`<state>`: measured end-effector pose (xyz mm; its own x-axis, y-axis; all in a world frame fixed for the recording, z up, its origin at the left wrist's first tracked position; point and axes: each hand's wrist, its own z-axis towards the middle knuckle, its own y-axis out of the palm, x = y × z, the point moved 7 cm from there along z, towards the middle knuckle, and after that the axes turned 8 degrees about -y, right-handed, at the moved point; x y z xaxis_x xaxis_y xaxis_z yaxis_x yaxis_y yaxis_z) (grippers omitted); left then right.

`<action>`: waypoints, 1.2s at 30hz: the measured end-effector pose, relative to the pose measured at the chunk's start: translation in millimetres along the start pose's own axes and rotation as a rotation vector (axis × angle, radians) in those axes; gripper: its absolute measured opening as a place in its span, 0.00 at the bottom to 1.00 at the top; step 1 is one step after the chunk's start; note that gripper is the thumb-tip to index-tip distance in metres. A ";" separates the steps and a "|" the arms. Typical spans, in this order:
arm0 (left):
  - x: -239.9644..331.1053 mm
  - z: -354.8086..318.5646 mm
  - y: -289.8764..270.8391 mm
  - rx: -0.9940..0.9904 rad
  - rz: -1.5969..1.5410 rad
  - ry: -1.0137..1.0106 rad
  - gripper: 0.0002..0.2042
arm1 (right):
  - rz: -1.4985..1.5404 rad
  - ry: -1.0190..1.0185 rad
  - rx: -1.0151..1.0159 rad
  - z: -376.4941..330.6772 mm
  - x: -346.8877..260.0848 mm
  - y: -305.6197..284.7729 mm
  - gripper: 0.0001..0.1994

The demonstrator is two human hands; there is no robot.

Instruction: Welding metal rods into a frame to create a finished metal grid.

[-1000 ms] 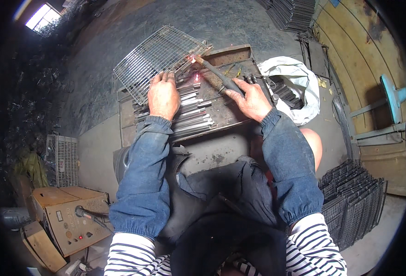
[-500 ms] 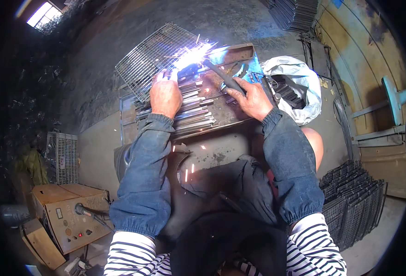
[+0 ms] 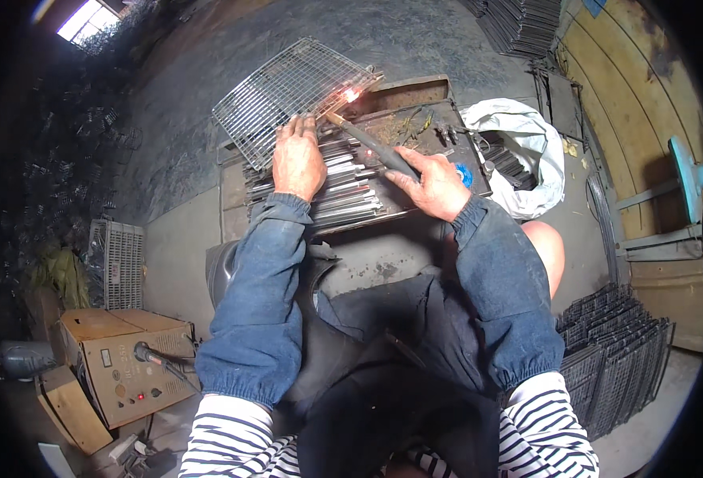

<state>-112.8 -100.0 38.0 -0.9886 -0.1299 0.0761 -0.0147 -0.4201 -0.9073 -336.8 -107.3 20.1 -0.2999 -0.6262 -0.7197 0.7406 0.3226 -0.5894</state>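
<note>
- Grid (image 3: 287, 89): sits across the bench's (image 3: 412, 156) far left part, sticking out past the far edge, glowing orange near its right end.
- Left hand (image 3: 299, 162): fingers together on the grid's near edge; can't tell if the thumb's pinching.
- Right hand (image 3: 437, 185): wrapped round the torch (image 3: 374, 145), tip just by the grid.
- Rods (image 3: 343, 191): piled toward the bench's near edge.
- Sack (image 3: 549, 151): just off its right edge.
</note>
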 end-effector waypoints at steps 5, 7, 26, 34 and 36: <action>-1.8 0.2 1.9 0.000 0.008 -0.005 0.26 | 0.038 -0.018 0.010 3.6 2.3 5.8 0.24; -0.5 -0.5 2.1 0.033 0.022 0.015 0.25 | 0.047 -0.011 0.009 3.9 2.7 7.3 0.24; 6.3 -1.3 -17.1 -0.007 -0.123 0.053 0.24 | 0.077 -0.086 0.056 5.1 0.5 6.8 0.18; -42.4 -27.9 -17.3 0.086 0.191 -0.048 0.21 | 0.105 -0.146 0.024 -1.3 -20.2 11.8 0.21; -47.3 -31.1 -13.6 0.089 0.210 -0.054 0.21 | 0.122 -0.184 0.005 -2.1 -26.4 18.7 0.21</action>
<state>-70.5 -60.2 33.9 -0.9592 -0.2693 -0.0862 0.2058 -0.4558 -0.8660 -316.3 -83.2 27.3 -0.0938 -0.7020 -0.7060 0.7675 0.4007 -0.5004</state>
